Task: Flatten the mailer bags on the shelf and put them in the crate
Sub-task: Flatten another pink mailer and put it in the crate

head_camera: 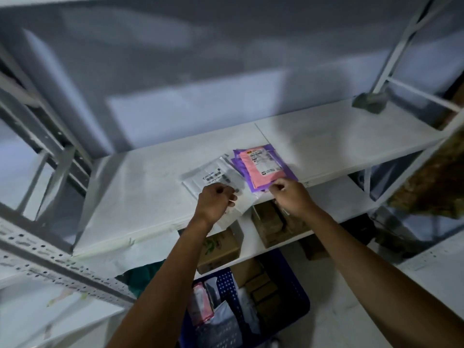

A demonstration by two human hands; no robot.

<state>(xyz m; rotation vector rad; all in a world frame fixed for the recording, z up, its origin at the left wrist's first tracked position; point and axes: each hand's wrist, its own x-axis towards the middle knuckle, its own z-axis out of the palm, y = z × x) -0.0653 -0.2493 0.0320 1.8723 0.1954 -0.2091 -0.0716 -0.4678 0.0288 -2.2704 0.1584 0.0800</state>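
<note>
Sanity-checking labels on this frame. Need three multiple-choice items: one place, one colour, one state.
1. Where is the blue crate?
A) hung on the wall
B) low down, beneath the shelf
C) on a trolley

2. What colour is the mailer under the pink label?
A) purple
B) green
C) black

3. What is the left hand doing?
A) hanging idle
B) reaching inside the crate
C) curled on the white mailer

Key:
1 B: the crate shows between the forearms, under the shelf boards.
2 A: the purple mailer frames the label.
3 C: its fingers pinch the white mailer on the shelf.
</note>
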